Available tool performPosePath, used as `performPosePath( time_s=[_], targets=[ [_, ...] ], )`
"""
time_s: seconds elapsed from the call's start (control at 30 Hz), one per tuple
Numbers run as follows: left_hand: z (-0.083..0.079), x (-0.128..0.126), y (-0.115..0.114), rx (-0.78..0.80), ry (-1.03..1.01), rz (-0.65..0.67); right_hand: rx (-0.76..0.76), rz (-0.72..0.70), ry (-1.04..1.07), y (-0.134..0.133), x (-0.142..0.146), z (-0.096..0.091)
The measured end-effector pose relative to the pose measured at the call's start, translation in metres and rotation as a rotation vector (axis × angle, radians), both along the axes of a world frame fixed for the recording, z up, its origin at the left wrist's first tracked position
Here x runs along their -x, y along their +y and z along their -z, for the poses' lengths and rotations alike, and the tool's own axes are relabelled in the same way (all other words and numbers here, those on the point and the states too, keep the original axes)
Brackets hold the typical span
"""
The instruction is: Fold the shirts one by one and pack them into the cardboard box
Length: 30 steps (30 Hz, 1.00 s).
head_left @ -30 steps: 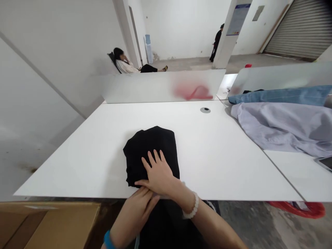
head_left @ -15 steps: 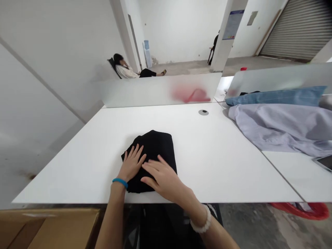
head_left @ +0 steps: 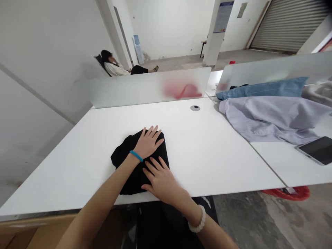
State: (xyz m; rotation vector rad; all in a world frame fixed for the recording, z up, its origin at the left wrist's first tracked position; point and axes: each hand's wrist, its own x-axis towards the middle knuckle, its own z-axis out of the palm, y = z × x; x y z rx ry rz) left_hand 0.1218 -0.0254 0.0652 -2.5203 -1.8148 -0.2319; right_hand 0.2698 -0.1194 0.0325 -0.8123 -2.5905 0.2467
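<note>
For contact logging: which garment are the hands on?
The black garment under the left hand and right hand; the lilac shirt and blue denim lie apart.

white walls [head_left: 168,27], concrete floor [head_left: 249,214], roller shutter [head_left: 287,24]

White desks [head_left: 220,166] carry black cloth [head_left: 131,180], a lilac shirt [head_left: 267,119] and a tablet [head_left: 315,150].

The left arm [head_left: 103,185] is wearing a thin blue band [head_left: 136,156], the right arm [head_left: 178,200] is wearing a white beaded bracelet [head_left: 200,221], and the person is wearing black clothes [head_left: 166,224].
</note>
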Motion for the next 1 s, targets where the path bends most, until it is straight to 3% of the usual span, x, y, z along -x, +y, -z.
performPosePath(
  time_s=[0.1, 0.17, 0.23, 0.37, 0.47, 0.57, 0.67, 0.8, 1.0],
  targets=[
    [0.033, 0.005, 0.019, 0.228, -0.138, 0.0, 0.009, 0.001, 0.002, -0.002, 0.001, -0.001],
    [0.043, 0.011, 0.023, 0.26, -0.221, 0.0, 0.026, -0.01, 0.031, -0.002, 0.003, -0.001],
    [0.04, 0.015, 0.023, 0.204, -0.28, -0.009, 0.076, -0.021, 0.106, -0.003, 0.001, 0.002],
    [0.012, 0.028, 0.009, -0.002, -0.309, -0.158, 0.288, 0.11, 0.404, -0.001, -0.024, 0.009],
    [-0.008, 0.05, -0.015, -0.096, -0.306, -0.397, 0.391, 0.402, 0.528, 0.006, -0.055, 0.012],
    [-0.011, 0.068, -0.051, -0.03, -0.315, -0.651, 0.415, 0.526, 0.368, 0.017, -0.067, 0.01],
    [0.006, 0.067, -0.092, 0.073, -0.435, -0.777, 0.452, 0.471, 0.19, 0.027, -0.054, 0.006],
    [0.037, 0.048, -0.134, 0.039, -0.594, -0.856, 0.529, 0.442, 0.221, 0.029, -0.029, 0.003],
    [0.057, 0.035, -0.17, -0.163, -0.726, -0.906, 0.992, 0.179, 0.591, 0.008, -0.021, 0.008]
  ],
)
